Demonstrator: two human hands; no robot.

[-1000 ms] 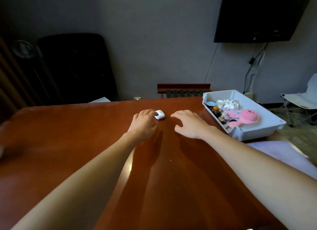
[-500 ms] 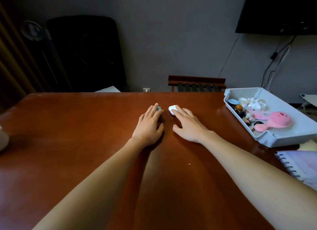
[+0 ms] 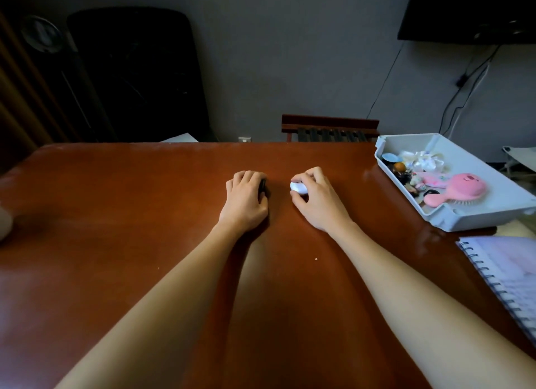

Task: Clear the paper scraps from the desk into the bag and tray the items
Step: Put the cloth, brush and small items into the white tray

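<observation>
White case [image 3: 298, 188] sits in right hand's [image 3: 319, 204] fingertips; left hand [image 3: 245, 203] grips dark item [image 3: 262, 186].

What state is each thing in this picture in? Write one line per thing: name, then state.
left hand, fingers curled round a small dark item on the desk
right hand, fingers curled round the white item
white item, gripped, at desk level
tray, open-topped, holding small items
pink hairbrush, lying in the tray
spiral notebook, lying flat on the desk
</observation>
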